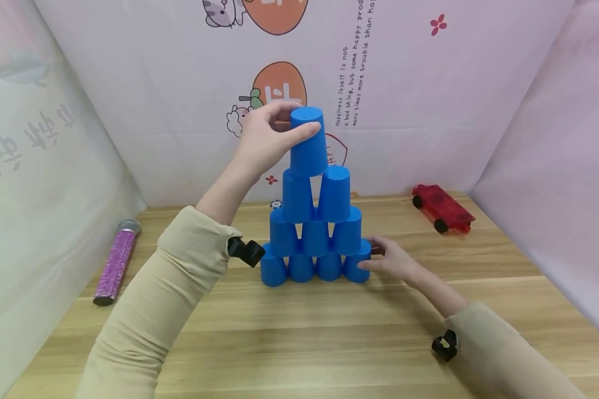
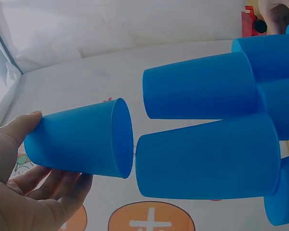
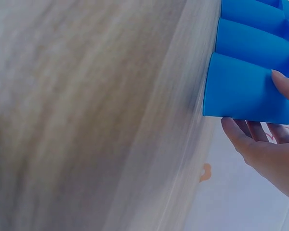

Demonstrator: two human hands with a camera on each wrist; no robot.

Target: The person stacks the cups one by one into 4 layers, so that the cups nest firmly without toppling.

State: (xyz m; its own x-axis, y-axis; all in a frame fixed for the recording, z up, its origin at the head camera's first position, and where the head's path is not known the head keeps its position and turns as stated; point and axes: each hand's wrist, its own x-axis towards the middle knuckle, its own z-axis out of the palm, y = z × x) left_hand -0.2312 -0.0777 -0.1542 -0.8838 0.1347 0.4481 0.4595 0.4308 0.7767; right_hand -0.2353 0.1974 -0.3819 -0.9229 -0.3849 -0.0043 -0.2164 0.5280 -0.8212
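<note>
Blue cups stand upside down in a stacked pyramid, with a bottom row of several, then three, then two. My left hand (image 1: 267, 136) holds a blue cup (image 1: 309, 152) mouth down above the pair, thumb on one side and fingers on the other. In the left wrist view, that cup's rim is right by the base of the left upper cup (image 2: 207, 161); whether they touch I cannot tell. The other upper cup (image 2: 197, 89) stands beside it. Low on the right, my right hand (image 1: 396, 260) grips the bottom row's end cup (image 3: 248, 91) between thumb and fingers.
A purple glittery microphone (image 1: 116, 263) lies at the table's left side. On the back right sits a red toy car (image 1: 443, 208) with black wheels. White printed sheets (image 1: 179, 111) wall in the wooden table (image 1: 279, 343) at the back and sides.
</note>
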